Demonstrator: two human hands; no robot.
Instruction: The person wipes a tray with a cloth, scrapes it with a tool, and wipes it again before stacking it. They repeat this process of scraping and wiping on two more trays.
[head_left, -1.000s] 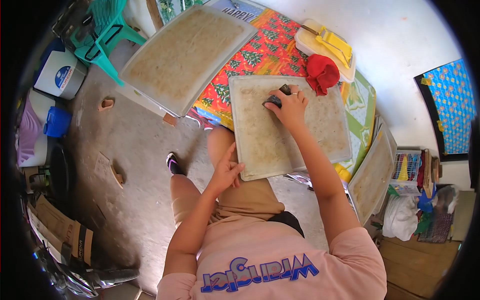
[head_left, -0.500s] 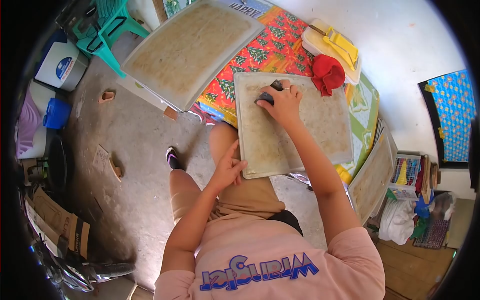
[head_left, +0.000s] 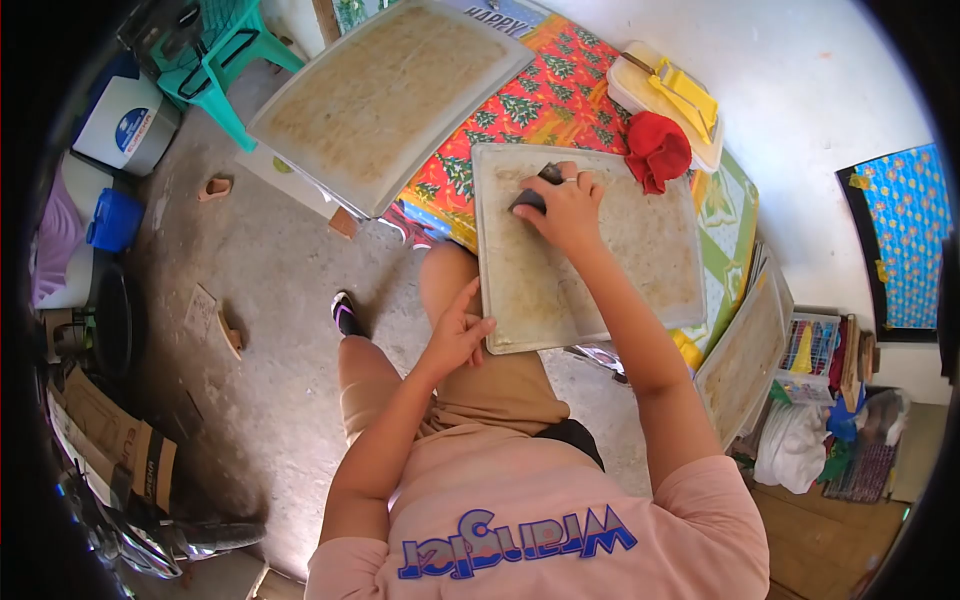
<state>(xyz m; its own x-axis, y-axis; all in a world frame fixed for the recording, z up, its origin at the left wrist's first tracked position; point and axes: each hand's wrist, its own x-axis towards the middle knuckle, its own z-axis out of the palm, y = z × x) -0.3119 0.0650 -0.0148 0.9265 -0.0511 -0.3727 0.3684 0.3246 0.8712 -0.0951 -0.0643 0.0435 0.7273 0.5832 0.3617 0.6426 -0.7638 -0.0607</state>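
A flat, pale board with a mottled surface and a raised, lighter rim lies on the table edge, its near left corner over my thigh. My right hand grips a dark grey block and presses it on the board's upper left part. Whether the block is a sponge or a sanding block I cannot tell. Along the board's left rim, my left hand rests with index finger stretched out and thumb against the edge; it holds nothing. A crumpled red cloth lies over the board's far right corner.
Another mottled board lies at the table's left end, on a red patterned tablecloth. Beyond the red cloth, a tub carries a yellow tool. More boards lean at the right. A green chair stands far left.
My right hand and the dark block have shifted very slightly on the board. My left hand stays at the rim. The whole view has moved a little.
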